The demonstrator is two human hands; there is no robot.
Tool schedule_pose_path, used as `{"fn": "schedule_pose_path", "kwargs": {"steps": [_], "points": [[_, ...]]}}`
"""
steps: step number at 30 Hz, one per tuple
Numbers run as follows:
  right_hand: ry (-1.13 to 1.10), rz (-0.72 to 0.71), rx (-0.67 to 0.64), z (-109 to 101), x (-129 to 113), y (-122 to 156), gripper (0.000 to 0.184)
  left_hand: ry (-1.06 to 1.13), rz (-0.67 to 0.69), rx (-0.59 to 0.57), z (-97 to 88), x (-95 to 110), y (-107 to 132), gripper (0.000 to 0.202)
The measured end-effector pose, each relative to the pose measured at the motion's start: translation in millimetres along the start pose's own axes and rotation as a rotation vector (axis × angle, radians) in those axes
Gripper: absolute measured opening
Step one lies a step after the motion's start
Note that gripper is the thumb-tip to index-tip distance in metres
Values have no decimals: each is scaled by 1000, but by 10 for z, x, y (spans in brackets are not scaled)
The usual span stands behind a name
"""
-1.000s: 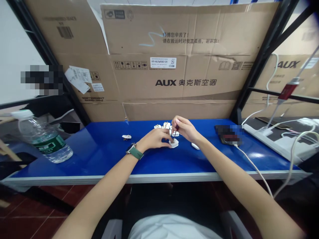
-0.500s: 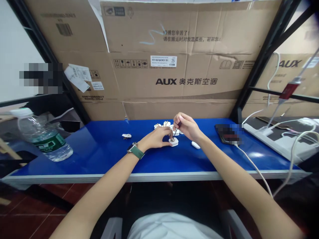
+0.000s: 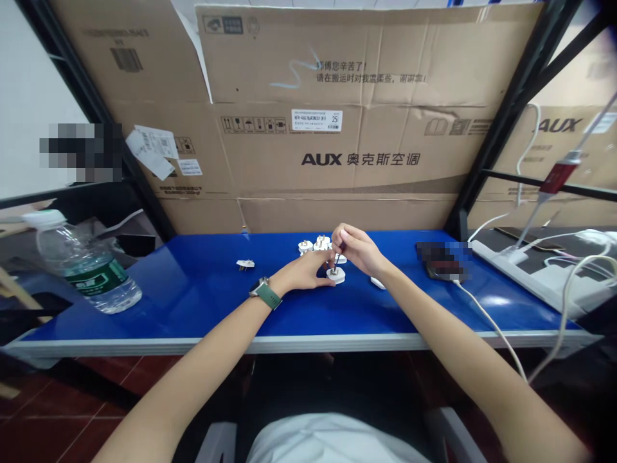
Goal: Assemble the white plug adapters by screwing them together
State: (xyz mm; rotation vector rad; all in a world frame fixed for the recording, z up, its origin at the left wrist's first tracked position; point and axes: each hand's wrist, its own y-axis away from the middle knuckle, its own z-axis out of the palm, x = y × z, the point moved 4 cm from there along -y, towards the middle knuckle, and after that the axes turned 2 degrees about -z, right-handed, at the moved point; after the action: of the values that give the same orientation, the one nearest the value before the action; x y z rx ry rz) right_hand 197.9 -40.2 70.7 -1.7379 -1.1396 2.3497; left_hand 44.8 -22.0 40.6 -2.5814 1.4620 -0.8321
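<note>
My left hand (image 3: 308, 270), with a green-strapped watch on its wrist, pinches a small white plug (image 3: 336, 275) that rests on the blue table (image 3: 193, 296). My right hand (image 3: 357, 247) is closed round a thin screwdriver (image 3: 337, 260), whose tip stands on top of that plug. Several more white plugs (image 3: 313, 245) lie just behind the hands. Another plug with its prongs up (image 3: 245, 263) sits alone to the left. A white cap piece (image 3: 377, 283) lies to the right of my right wrist.
A water bottle (image 3: 81, 263) lies at the table's left end. A phone with a white cable (image 3: 441, 267) rests right of my hands, and a white power strip (image 3: 535, 276) with cables beyond it. Cardboard boxes (image 3: 337, 128) wall off the back.
My hands stay on the plug. The right hand has shifted slightly down and left with the screwdriver, and the left fingers have closed nearer the plug.
</note>
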Motion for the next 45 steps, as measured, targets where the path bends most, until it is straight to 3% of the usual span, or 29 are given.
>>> {"fn": "schedule_pose_path", "kwargs": {"steps": [28, 45], "points": [[100, -18, 36, 4, -24, -18, 42, 41, -7, 16, 62, -18, -13, 30], [194, -49, 81, -51, 86, -31, 42, 38, -51, -4, 66, -17, -9, 32]]}}
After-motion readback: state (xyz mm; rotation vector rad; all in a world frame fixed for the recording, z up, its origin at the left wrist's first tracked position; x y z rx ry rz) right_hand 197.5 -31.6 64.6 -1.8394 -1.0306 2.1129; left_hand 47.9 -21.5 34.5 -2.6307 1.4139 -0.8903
